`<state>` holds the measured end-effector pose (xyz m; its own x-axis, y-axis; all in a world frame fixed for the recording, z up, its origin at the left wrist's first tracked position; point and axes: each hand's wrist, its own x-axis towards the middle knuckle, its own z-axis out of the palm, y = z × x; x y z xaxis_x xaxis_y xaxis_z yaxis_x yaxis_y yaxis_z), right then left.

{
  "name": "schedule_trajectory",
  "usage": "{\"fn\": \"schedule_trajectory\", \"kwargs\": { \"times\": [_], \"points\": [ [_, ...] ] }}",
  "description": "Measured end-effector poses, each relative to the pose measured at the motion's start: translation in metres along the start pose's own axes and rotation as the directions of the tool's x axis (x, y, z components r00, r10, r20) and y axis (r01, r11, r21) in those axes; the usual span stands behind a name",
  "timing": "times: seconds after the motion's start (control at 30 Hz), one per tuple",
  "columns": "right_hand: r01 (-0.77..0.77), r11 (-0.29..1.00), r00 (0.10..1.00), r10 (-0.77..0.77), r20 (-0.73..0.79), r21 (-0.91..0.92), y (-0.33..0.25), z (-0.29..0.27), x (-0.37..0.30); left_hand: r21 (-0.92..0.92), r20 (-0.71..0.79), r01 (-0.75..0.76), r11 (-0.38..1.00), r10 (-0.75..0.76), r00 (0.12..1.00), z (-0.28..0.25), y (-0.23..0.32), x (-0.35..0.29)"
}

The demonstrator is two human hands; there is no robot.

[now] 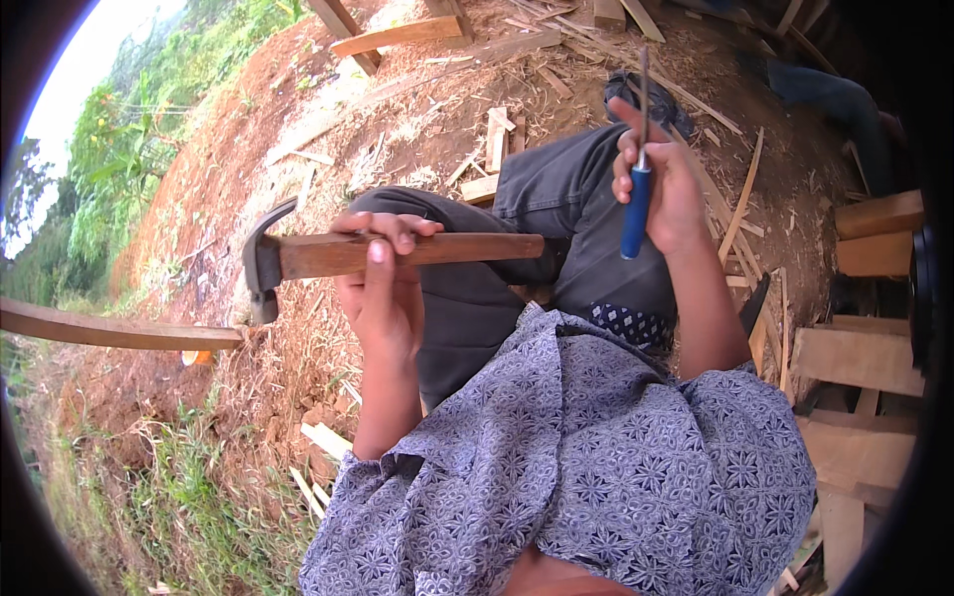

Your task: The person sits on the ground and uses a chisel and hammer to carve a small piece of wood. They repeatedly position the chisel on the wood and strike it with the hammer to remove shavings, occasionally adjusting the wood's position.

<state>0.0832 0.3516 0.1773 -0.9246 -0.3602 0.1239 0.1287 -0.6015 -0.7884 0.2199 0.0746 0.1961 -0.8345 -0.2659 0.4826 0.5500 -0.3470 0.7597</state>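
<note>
Wooden hammer handle (462, 248), middle partly behind left hand (383, 283)

Red dirt ground (204, 233), green bushes (107, 189), bright sky (89, 62).

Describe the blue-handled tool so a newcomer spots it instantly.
From the patterned shirt, go up to the right hand. It holds the blue-handled tool, thin shaft pointing toward the picture's top. Unlike the hammer in the left hand, its handle is blue, not brown wood.
</note>
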Motion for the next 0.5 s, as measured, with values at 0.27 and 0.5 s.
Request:
{"fn": "schedule_trajectory", "kwargs": {
  "times": [0.27, 0.5],
  "points": [
    [-0.145, 0.982, 0.968, 0.116, -0.221, -0.12, 0.07, -0.016, 0.071, 0.207, -0.164, 0.375, 0.904, -0.346, 0.924, -0.012, -0.042, 0.052],
    [-0.326, 0.94, 0.839, 0.336, -0.429, 0.099, 0.126, -0.052, 0.162, 0.265, -0.216, 0.738, 0.621, -0.707, 0.673, -0.041, -0.143, 0.17]
  ]
}}
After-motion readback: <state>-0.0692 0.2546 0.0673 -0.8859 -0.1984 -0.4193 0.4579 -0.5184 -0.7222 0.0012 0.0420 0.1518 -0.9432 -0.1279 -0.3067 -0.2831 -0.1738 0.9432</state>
